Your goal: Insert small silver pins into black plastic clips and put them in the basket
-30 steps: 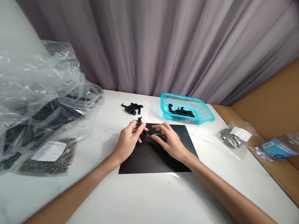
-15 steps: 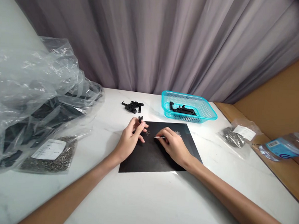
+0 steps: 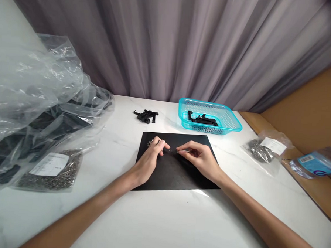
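My left hand (image 3: pixel 149 158) is over the left half of a black mat (image 3: pixel 176 172), fingers closed on a small black plastic part that now hardly shows behind the thumb. Opposite it, my right hand (image 3: pixel 201 157) pinches a thin silver metal tool (image 3: pixel 183 151), perhaps tweezers, its tip pointing left. A few tiny shiny pieces (image 3: pixel 170 150) lie between the two hands. Beside my left fingers sits a small heap of little metal pieces (image 3: pixel 150 142). The hands do not touch each other.
Black plastic parts (image 3: pixel 146 116) lie behind the mat. A turquoise basket (image 3: pixel 229 128) holds more. Bags of metal pieces (image 3: pixel 60 177) (image 3: pixel 260 151) flank the mat. Large plastic bags (image 3: pixel 45 91) fill the left; a bottle (image 3: pixel 316 163) lies right by cardboard (image 3: pixel 319 98).
My left hand has turned and lowered toward the mat, so the black part it held upright is now mostly hidden. My right hand has shifted slightly right with the tool.
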